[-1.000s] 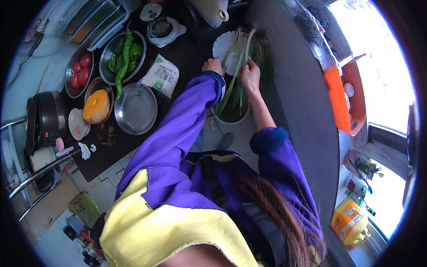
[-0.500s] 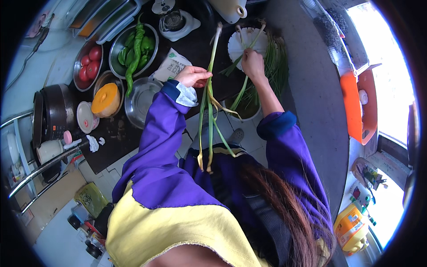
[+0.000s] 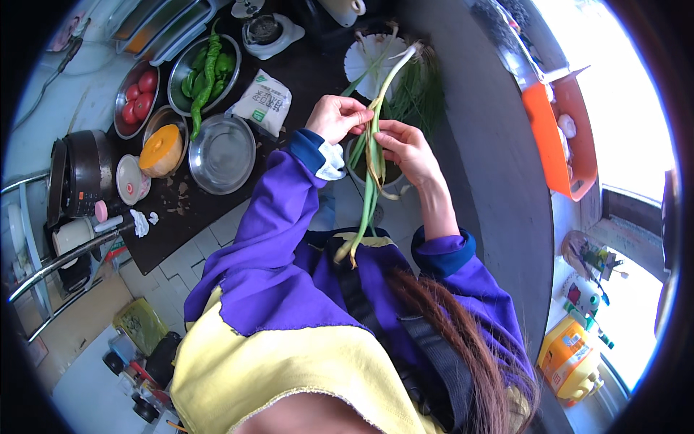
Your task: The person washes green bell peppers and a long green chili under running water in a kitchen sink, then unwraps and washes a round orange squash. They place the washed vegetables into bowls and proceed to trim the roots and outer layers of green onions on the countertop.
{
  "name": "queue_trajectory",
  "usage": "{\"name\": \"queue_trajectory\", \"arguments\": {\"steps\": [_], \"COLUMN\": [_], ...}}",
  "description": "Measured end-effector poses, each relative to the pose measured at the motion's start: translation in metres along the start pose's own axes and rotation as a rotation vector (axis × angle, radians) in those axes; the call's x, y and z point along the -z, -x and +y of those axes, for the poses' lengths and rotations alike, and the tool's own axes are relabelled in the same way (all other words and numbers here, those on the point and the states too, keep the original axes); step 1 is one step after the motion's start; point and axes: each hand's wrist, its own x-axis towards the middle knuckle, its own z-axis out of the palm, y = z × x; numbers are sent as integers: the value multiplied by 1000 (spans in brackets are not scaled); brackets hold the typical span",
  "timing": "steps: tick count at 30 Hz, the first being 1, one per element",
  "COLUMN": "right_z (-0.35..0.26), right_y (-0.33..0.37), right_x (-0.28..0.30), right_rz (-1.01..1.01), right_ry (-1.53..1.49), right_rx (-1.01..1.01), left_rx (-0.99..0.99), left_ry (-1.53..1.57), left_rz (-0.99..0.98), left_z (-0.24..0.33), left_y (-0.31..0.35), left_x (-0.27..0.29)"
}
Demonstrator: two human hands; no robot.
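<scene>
One green onion [image 3: 396, 71] hangs in front of me, its white root end up and to the right, its green leaves trailing down toward my clothes. My left hand [image 3: 337, 118] pinches the stalk about midway. From the other side, my right hand [image 3: 409, 150] has its thumb and fingers closed on the same stalk, by some withered, yellowish-brown leaves [image 3: 373, 160]. Beyond my hands, more green onions [image 3: 425, 90] lie on and beside a scalloped white plate [image 3: 356, 64]. A round container [image 3: 352, 163] below is partly covered by my hands and the leaves.
On the dark table to the left are a metal bowl of tomatoes [image 3: 139, 98], a bowl of green peppers [image 3: 223, 65], an empty metal bowl [image 3: 223, 155], a cut pumpkin [image 3: 160, 150] and a white packet [image 3: 264, 101]. An orange basket [image 3: 538, 134] stands at right by the window.
My right hand has come back from over the plate to the onion in my left hand. The onion now leans to the right at its root end. The whole view has shifted slightly.
</scene>
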Motion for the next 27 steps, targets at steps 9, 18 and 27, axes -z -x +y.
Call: {"name": "queue_trajectory", "arguments": {"steps": [9,18,27], "right_z": [-1,-5,-2], "right_y": [52,70,77], "right_x": [23,34,22], "right_rz": [138,-66,129], "right_ry": [150,-36,288], "right_rx": [187,202,155], "left_rx": [99,-126,-317], "left_ry": [225,273,-536], "left_rz": [-147,-155,245], "left_z": [6,2,-1], "left_y": [21,47,42], "left_x": [-51,-92,-92]}}
